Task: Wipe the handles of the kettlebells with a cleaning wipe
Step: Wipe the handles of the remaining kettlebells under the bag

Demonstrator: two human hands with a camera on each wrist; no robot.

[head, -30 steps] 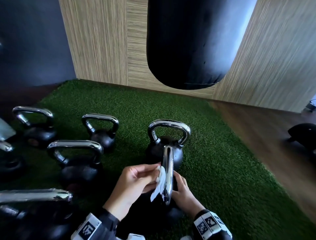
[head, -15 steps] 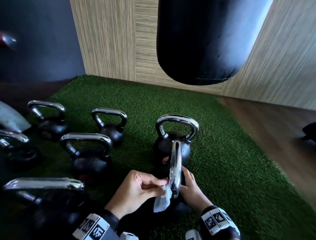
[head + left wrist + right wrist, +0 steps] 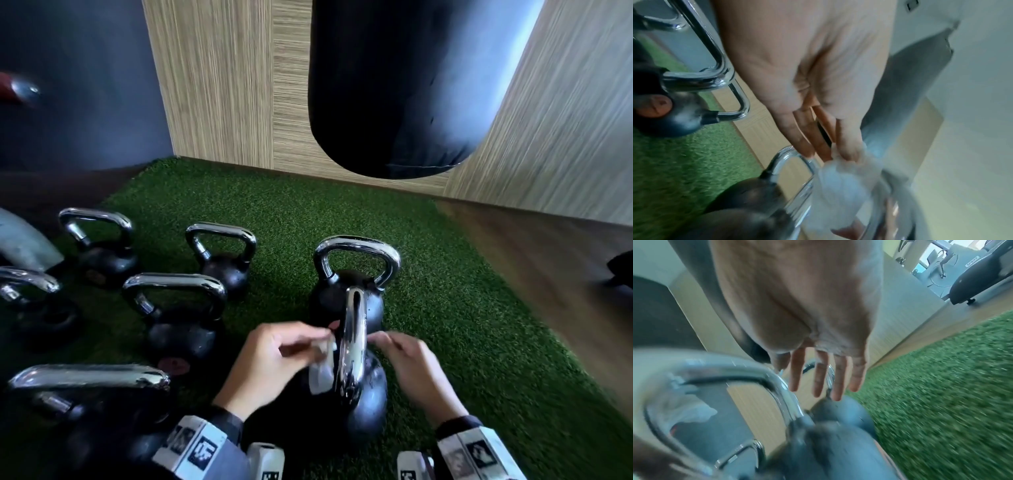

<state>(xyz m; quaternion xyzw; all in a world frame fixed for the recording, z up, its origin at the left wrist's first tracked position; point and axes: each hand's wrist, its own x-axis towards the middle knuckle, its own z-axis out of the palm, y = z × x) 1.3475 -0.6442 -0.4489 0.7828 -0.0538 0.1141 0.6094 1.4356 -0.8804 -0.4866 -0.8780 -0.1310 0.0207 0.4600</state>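
A cleaning wipe [image 3: 322, 371] is pinched by the left hand [image 3: 270, 363] beside the edge-on chrome handle [image 3: 352, 342], whose loop runs away from the relaxed right hand [image 3: 411, 370].

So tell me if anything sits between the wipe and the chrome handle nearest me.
Nothing visible does. The left hand pinches the cleaning wipe right beside the nearest kettlebell's chrome handle; the right hand is on the far side, open.
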